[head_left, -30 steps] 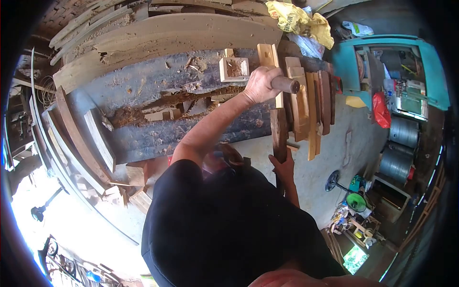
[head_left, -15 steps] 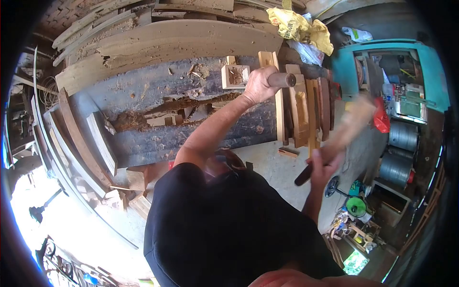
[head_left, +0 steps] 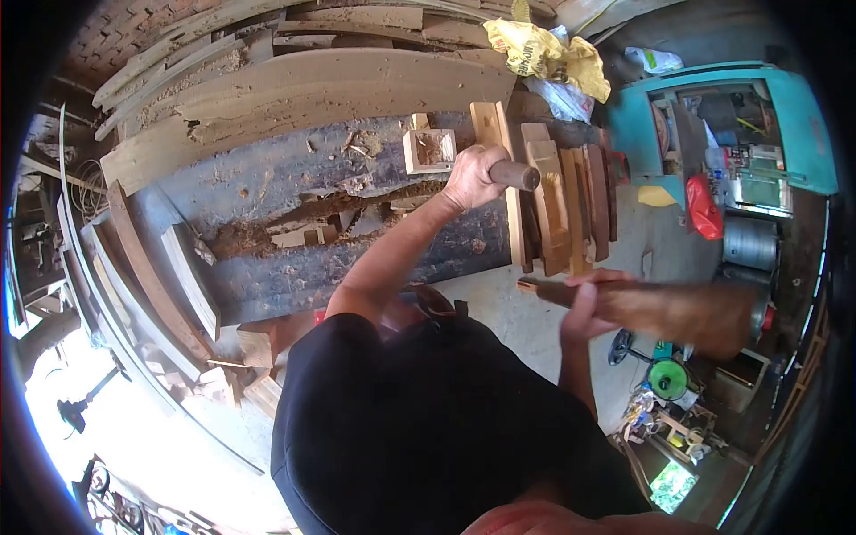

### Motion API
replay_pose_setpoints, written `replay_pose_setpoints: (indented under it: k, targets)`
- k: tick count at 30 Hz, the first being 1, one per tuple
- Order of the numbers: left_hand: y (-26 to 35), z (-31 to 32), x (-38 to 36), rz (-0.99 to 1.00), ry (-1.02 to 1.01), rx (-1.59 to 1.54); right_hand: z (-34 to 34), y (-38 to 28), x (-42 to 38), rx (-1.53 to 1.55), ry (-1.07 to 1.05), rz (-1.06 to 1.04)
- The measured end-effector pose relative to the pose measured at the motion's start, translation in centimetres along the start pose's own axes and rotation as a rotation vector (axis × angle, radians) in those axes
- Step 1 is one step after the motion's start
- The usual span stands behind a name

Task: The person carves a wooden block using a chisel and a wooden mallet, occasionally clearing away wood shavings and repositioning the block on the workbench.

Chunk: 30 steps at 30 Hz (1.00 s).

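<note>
My left hand (head_left: 475, 178) is wrapped round a thick brown wooden handle (head_left: 517, 175), whose rounded end points to the right; any tool part below the fist is hidden. Beside its knuckles, a small pale wooden block with a square hollow (head_left: 413, 154) lies on the dark, rough timber (head_left: 294, 183). Lower right, my right hand (head_left: 584, 309) grips the narrow end of a wooden mallet (head_left: 687, 314). The mallet's wide head is blurred and sticks out to the right, apart from the handle in my left hand.
Several wooden pieces (head_left: 551, 205) stand side by side right of the timber. Long boards (head_left: 357, 78) lie behind it. A yellow bag (head_left: 548, 55) hangs at the back, a teal cabinet (head_left: 807, 134) stands right, and a green fan (head_left: 667, 379) is on the floor.
The mallet's head has swung down and to the right, from slanting upward to nearly level. My left hand keeps its grip on the handle.
</note>
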<state>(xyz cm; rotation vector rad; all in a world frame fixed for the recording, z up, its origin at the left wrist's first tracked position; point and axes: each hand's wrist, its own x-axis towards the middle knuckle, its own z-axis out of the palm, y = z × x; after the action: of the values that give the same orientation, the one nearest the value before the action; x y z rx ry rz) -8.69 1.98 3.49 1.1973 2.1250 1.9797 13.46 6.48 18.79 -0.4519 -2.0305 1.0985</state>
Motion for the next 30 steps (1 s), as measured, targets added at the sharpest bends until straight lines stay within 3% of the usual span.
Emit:
replay_pose_setpoints:
  k: [3, 4, 6, 8, 9, 11, 12, 14, 17, 19, 20, 22, 25, 26, 30]
  targets:
    - [0.1, -0.1, -0.7, 0.046, -0.020, -0.020, 0.2, 5.5, -2.9, -0.433, -0.211, -0.336]
    - [0.2, -0.1, -1.0, 0.052, -0.026, -0.019, 0.3, 5.8, -3.7, -0.360, -0.244, 0.091]
    - [0.1, -0.1, -1.0, 0.108, -0.005, -0.025, 0.2, 5.3, -3.2, -0.272, -0.299, 0.504]
    - [-0.1, 0.2, -1.7, 0.126, -0.029, -0.006, 0.0, 0.5, -1.5, 0.069, 0.046, 0.288]
    - [-0.1, 0.3, -1.9, 0.146, -0.017, -0.012, -0.3, 0.8, -1.5, 0.069, 0.047, 0.292]
    - [-0.3, 0.0, -1.9, 0.170, -0.002, -0.016, -0.8, 2.7, -1.9, 0.128, -0.074, -0.070]
    - [-0.3, -0.1, -1.9, 0.165, -0.005, -0.030, -1.3, 6.7, -5.2, 0.010, -0.164, 0.114]
    - [-0.1, -0.1, -2.2, 0.161, -0.006, -0.046, 1.8, 7.0, -6.2, -0.430, -0.260, 0.316]
    - [-0.3, -0.6, -2.4, 0.162, -0.053, 0.016, 0.7, 6.6, -6.0, -0.357, -0.226, 0.460]
    - [-0.3, -0.3, -3.0, 0.173, -0.073, 0.015, 1.1, 2.9, -4.3, 0.015, 0.163, 0.348]
    - [-0.3, -0.3, -3.0, 0.194, -0.078, 0.025, 0.6, 3.7, -4.4, 0.014, 0.165, 0.349]
    - [-0.4, -0.4, -3.1, 0.184, -0.095, 0.051, -0.6, 5.8, -4.7, -0.013, -0.122, -0.024]
    - [-0.3, -0.5, -3.3, 0.166, -0.050, 0.099, 1.6, 9.8, -8.6, -0.349, -0.230, 0.292]
    - [-0.3, -0.5, -3.1, 0.173, -0.052, 0.098, 2.4, 9.1, -8.9, -0.438, -0.072, 0.269]
    - [-0.6, -0.1, -3.5, 0.141, -0.056, 0.161, 0.4, 7.2, -7.8, -0.202, -0.017, 0.431]
